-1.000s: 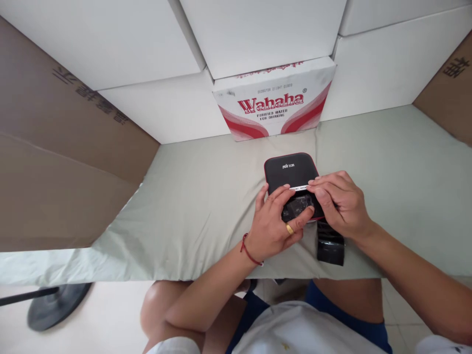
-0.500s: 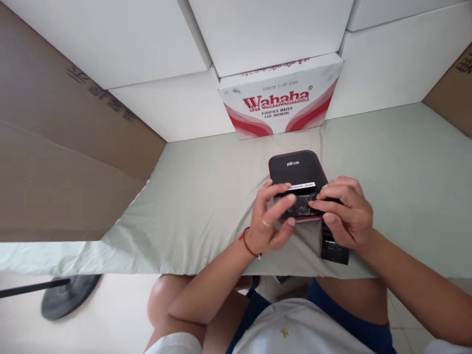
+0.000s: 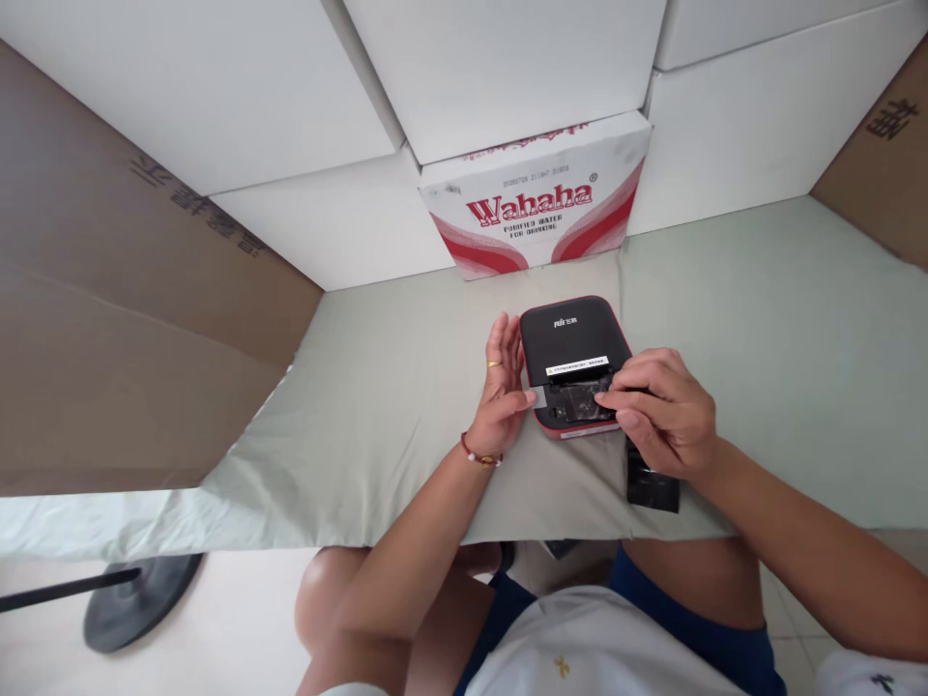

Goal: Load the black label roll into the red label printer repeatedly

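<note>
A flat, rounded black device [image 3: 569, 338] with a red rim lies on the cloth, a white label strip across its top. Below the label, a recess holds crinkled, shiny black film [image 3: 580, 399]. My left hand [image 3: 500, 396] is against the device's left side, fingers straight along the edge and thumb pressed on a grey tab [image 3: 539, 396]. At the lower right corner, my right hand [image 3: 667, 411] has its index fingertip on the film, thumb bent close by; its other fingers are curled. A glossy black piece [image 3: 652, 483] lies partly under the right hand.
Pale green cloth [image 3: 377, 406] covers the table, its front edge close to my lap. A Wahaha water carton [image 3: 536, 208] stands behind the device, before stacked white boxes [image 3: 725, 145]. Brown cardboard panels [image 3: 145, 319] flank the left and right. A black round stand base [image 3: 137, 599] is on the floor.
My left hand has moved left, off the film and recess, to the device's left side, uncovering the grey tab. My right hand stays at the film. The view has shifted slightly.
</note>
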Demonstrator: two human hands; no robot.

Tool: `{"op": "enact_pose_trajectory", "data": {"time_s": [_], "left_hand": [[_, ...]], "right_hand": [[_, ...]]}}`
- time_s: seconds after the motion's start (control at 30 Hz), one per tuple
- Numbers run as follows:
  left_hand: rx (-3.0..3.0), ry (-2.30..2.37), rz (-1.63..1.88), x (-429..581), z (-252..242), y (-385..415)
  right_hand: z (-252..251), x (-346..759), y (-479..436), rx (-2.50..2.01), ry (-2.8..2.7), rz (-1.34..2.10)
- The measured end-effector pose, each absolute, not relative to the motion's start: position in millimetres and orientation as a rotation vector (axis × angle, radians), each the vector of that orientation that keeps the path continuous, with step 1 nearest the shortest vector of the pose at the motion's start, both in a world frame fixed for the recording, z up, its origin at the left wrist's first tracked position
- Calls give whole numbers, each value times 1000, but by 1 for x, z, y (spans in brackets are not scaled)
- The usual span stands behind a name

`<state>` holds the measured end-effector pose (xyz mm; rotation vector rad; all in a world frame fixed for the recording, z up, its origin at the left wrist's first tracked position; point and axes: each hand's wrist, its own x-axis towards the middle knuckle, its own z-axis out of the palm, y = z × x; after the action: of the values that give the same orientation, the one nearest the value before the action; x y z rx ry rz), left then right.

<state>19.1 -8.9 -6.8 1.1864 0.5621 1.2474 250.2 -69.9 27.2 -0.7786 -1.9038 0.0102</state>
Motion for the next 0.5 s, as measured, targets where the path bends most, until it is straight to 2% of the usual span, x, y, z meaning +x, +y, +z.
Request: {"op": "enact_pose_trajectory", "data": {"time_s": [0.17, 0.5], "left_hand": [[1032, 618, 1214, 26, -3, -4], [1274, 707, 1183, 20, -15, 5]], "right_hand": [[29, 249, -70, -797, -1892, 23], [25, 249, -72, -834, -1872, -39]]}}
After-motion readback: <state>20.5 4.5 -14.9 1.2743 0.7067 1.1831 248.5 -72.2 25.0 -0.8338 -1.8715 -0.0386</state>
